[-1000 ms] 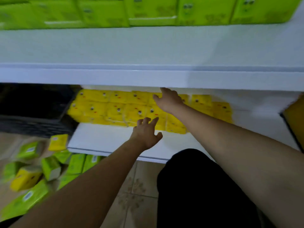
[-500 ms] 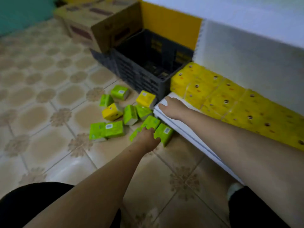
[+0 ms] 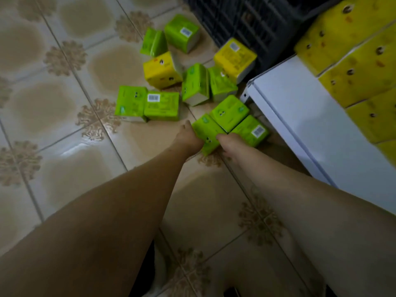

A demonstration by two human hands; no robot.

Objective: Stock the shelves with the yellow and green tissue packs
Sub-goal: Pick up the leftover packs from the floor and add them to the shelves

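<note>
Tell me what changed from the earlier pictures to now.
Both hands left the shelf and came down to the floor. The left hand and right hand now close on the nearest green pack from either side. The stocked yellow packs and the other floor packs stayed put.

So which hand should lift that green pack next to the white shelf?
Probably the right hand: it lies beside the barcode green pack near the shelf, while the left hand sits farther away.
</note>
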